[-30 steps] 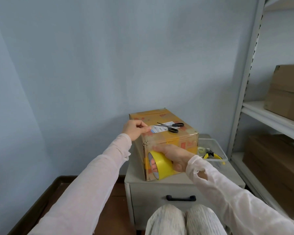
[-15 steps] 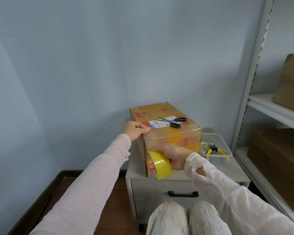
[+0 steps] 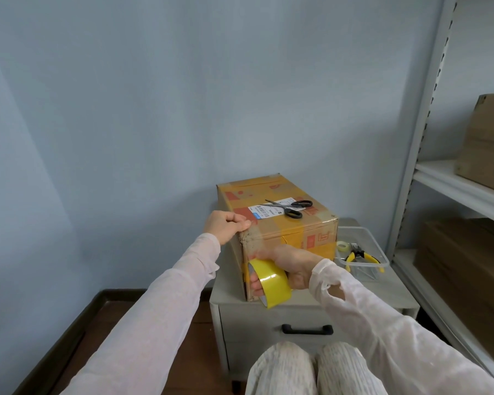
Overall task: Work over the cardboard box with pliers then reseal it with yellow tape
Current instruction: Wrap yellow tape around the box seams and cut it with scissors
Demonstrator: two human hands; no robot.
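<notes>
The cardboard box (image 3: 274, 226) lies on a small grey cabinet (image 3: 268, 315) and carries patches of yellow and clear tape. My left hand (image 3: 226, 226) holds its near top-left corner, thumb on the top edge and fingers curled against the side. My right hand (image 3: 293, 263) grips the yellow tape roll (image 3: 271, 280), fingers through its core, against the lower left of the box's front face. The yellow-handled pliers (image 3: 360, 256) lie in a clear plastic container (image 3: 384, 262) to the right of the box.
Black scissors (image 3: 290, 208) rest on the box's top beside a shipping label. A clear tape roll (image 3: 343, 246) shares the container. A metal shelf rack (image 3: 454, 181) with brown boxes (image 3: 488, 143) stands at the right. My knees are below the cabinet drawer.
My right hand has tilted the tape roll a little, so more of its outer band faces me. My left hand stays on the box corner. The head view has shifted slightly.
</notes>
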